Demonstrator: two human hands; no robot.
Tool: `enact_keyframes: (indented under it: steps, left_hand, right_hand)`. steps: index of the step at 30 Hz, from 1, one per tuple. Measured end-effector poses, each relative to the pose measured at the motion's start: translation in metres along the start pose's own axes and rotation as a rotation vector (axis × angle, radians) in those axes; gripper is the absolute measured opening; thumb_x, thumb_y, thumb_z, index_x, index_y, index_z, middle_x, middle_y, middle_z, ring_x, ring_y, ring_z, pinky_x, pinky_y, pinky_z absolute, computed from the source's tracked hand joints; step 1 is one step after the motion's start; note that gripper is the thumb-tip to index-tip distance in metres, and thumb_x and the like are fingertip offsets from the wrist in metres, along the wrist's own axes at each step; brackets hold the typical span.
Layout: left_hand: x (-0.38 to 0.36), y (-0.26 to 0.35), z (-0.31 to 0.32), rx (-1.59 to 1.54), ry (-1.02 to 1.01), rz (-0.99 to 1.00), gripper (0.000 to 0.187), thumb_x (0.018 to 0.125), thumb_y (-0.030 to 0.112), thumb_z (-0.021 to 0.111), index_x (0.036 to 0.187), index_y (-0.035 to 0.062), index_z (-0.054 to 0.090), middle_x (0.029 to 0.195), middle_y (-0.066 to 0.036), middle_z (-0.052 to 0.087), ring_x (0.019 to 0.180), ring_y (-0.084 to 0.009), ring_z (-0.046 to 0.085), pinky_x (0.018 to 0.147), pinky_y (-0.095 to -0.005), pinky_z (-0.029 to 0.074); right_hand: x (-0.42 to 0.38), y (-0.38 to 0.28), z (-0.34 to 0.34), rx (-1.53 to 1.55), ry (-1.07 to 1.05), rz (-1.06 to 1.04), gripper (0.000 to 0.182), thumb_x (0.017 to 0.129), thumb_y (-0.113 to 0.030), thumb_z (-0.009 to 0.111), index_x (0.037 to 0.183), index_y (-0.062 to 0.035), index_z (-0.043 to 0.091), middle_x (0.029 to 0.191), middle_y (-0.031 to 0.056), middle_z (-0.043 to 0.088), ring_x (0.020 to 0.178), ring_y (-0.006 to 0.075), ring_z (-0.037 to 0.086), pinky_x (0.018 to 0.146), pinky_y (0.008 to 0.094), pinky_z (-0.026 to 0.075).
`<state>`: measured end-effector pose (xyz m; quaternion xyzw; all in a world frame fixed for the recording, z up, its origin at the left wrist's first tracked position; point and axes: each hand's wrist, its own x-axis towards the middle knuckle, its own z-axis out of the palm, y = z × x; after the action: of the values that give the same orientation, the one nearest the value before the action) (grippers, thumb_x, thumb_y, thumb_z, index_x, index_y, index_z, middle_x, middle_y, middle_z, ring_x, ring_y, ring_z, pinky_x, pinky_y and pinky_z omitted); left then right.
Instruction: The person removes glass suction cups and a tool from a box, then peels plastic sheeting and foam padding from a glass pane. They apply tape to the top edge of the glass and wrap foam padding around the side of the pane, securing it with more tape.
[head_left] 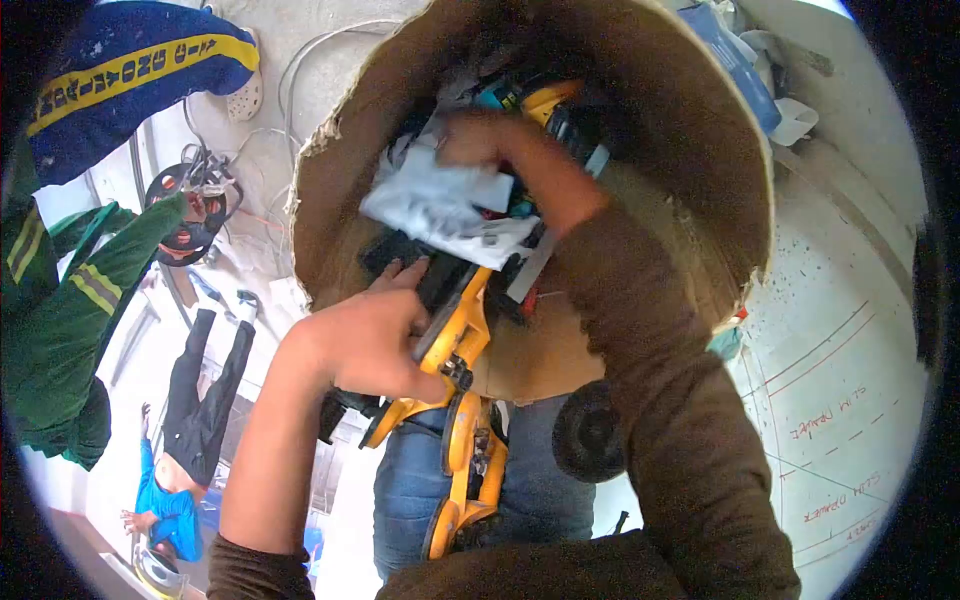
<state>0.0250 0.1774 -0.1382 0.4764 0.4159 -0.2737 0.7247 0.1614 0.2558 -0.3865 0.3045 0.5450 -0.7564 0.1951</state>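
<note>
A round cardboard drum (690, 250) with a torn rim stands open before me, tools and packets inside. My left hand (370, 345) is closed on a yellow and black tool (462, 335) at the drum's near edge. Below it a second yellow tool (465, 450) hangs over my jeans. My right hand (475, 140) reaches deep into the drum, at the top of a crumpled white plastic packet (450, 205). That hand is blurred, and its fingers are mostly hidden. Another yellow and black tool (545, 100) lies behind it.
At the left are a person's green sleeve (90, 300) and a cable reel (185, 215). Another person in a blue shirt (175, 520) is farther off. A black wheel (588, 430) lies near my right leg. Red handwriting marks the white surface (830, 400) at right. A blue container (735, 70) stands beyond the drum.
</note>
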Motion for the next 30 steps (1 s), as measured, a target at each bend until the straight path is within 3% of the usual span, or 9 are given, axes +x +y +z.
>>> enact_keyframes:
  steps: [1,2,6,9,11,19,22,25,30]
  left_hand:
    - [0.002,0.001,0.003,0.023,-0.008,0.002,0.049,0.067,0.042,0.084,0.089,-0.0013,0.076,0.143,-0.048,0.041,0.148,-0.054,0.026,0.125,-0.0514,0.024]
    - [-0.001,0.003,0.009,0.026,0.128,0.032,0.054,0.069,0.045,0.075,0.076,-0.0082,0.07,0.128,-0.052,0.049,0.147,-0.0525,0.03,0.127,-0.0502,0.021]
    - [0.002,0.003,0.005,-0.044,0.083,0.052,0.052,0.067,0.041,0.075,0.067,-0.0101,0.067,0.125,-0.049,0.053,0.14,-0.0533,0.041,0.126,-0.05,0.022]
    - [0.005,-0.001,0.007,-0.018,0.097,0.093,0.053,0.063,0.04,0.083,0.084,-0.0083,0.075,0.148,-0.046,0.038,0.145,-0.0541,0.031,0.124,-0.0485,0.027]
    - [0.006,0.0,0.006,-0.018,0.125,0.08,0.054,0.063,0.039,0.083,0.088,-0.0083,0.075,0.147,-0.045,0.039,0.145,-0.0545,0.032,0.124,-0.0487,0.026]
    - [0.009,-0.008,0.013,-0.019,0.101,0.126,0.053,0.061,0.039,0.083,0.087,-0.0072,0.074,0.146,-0.045,0.04,0.145,-0.0535,0.033,0.124,-0.0466,0.027]
    - [0.008,-0.002,0.013,-0.045,0.151,0.135,0.055,0.063,0.042,0.077,0.074,-0.0111,0.068,0.139,-0.049,0.045,0.143,-0.055,0.036,0.124,-0.0454,0.028]
    - [0.011,-0.008,0.017,-0.067,0.171,0.17,0.056,0.062,0.043,0.079,0.072,-0.0115,0.067,0.138,-0.049,0.046,0.142,-0.055,0.036,0.123,-0.0443,0.03]
    - [0.009,-0.002,0.013,-0.166,0.13,0.069,0.051,0.057,0.036,0.084,0.082,-0.0075,0.074,0.153,-0.042,0.034,0.144,-0.0516,0.036,0.12,-0.0429,0.033]
  right_hand:
    - [0.016,0.016,-0.015,-0.091,0.104,0.01,0.053,0.087,-0.029,0.073,0.133,-0.0045,0.061,0.114,0.0125,0.07,0.105,0.0274,0.069,0.089,0.0403,0.058]
    - [0.033,0.032,-0.029,-0.191,0.207,0.032,0.052,0.087,-0.029,0.072,0.133,-0.0046,0.062,0.114,0.0126,0.07,0.105,0.0277,0.069,0.089,0.0407,0.057]
    - [0.076,0.102,-0.065,-0.492,0.449,0.173,0.05,0.087,-0.03,0.072,0.13,-0.0051,0.064,0.115,0.0133,0.07,0.106,0.0289,0.069,0.09,0.042,0.057]
    - [0.06,0.125,-0.062,-0.514,0.442,0.231,0.049,0.087,-0.031,0.071,0.128,-0.0054,0.065,0.115,0.0138,0.071,0.106,0.0298,0.069,0.091,0.0429,0.056]
    - [0.043,0.133,-0.062,-0.523,0.447,0.251,0.048,0.087,-0.032,0.071,0.127,-0.0057,0.066,0.116,0.0142,0.071,0.106,0.0304,0.069,0.092,0.0436,0.056]
    - [0.022,0.113,-0.057,-0.476,0.578,0.168,0.044,0.087,-0.034,0.07,0.122,-0.0066,0.07,0.117,0.0156,0.071,0.108,0.0328,0.069,0.094,0.0462,0.055]
    - [0.04,0.094,-0.042,-0.485,0.632,0.101,0.043,0.087,-0.035,0.07,0.12,-0.007,0.071,0.118,0.0161,0.072,0.109,0.0337,0.069,0.095,0.0471,0.054]
    - [0.061,0.074,-0.029,-0.49,0.665,0.04,0.042,0.087,-0.035,0.069,0.118,-0.0074,0.073,0.118,0.0166,0.072,0.109,0.0346,0.069,0.095,0.0481,0.054]
    - [0.085,0.051,-0.011,-0.48,0.705,-0.016,0.041,0.087,-0.037,0.069,0.115,-0.008,0.075,0.119,0.0175,0.072,0.11,0.0361,0.069,0.097,0.0497,0.053]
